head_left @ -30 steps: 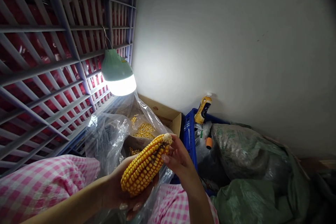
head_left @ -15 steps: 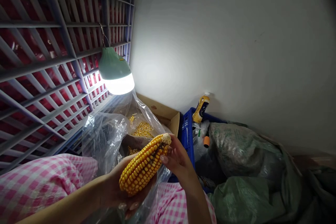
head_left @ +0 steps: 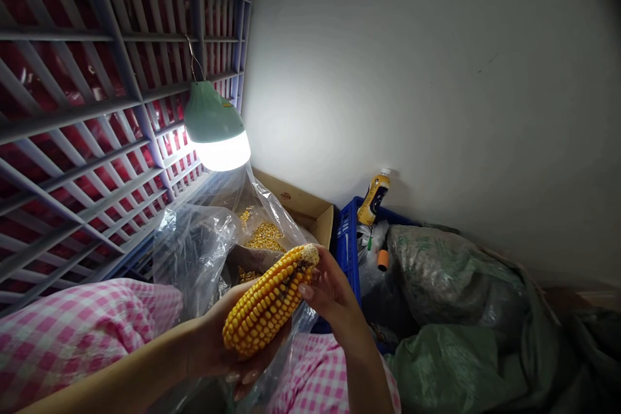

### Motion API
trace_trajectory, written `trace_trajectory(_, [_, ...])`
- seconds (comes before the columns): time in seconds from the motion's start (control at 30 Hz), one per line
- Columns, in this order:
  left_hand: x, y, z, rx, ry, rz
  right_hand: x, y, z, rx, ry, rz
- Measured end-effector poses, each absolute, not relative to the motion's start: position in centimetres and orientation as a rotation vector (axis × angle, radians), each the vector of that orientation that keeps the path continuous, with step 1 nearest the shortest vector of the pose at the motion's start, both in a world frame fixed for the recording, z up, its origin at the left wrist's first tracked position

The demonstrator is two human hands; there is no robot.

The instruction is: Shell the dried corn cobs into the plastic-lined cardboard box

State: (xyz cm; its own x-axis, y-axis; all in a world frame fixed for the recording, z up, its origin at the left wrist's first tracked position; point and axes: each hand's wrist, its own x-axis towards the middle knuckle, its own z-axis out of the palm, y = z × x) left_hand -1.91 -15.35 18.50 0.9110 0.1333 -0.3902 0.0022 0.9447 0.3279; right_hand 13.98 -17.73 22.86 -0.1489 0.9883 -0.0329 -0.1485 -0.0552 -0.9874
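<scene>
The ear of corn (head_left: 266, 301) is held in the air between the two hands, in front of the body and above the near side of the clear plastic bag (head_left: 194, 233), in which loose kernels (head_left: 264, 236) are seen farther away. By the left hand (head_left: 212, 334) the thick lower end is cradled from below: the palm is half open, and the fingers are curved under the ear, their tips showing beneath it. By the right hand (head_left: 336, 303) the opposite end is held, with the thumb laid on the near side and the fingers bent behind; how firmly it is pressed cannot be told, since these fingers are partly hidden. The long axis is laid obliquely, from the lower left to the upper right, and by the narrower, pale end it is pointed away from the body and to the right. The ear is judged to be rather light, stiff and not easily broken. The kernels look dry and hard, so a little slipping on their smooth surface can be expected, and near the dark, uneven gap by the pale end some kernels may be loosened. A good hold is probably offered by the thick end, supported from below, while the pale end is steadied between thumb and fingers.
</scene>
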Motion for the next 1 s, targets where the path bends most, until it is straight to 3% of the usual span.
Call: trace_trajectory(1.0, [-1.85,-15.39,18.56,0.341,0.37,0.096,13.96,-17.79,23.23,-1.093,-1.176,1.456])
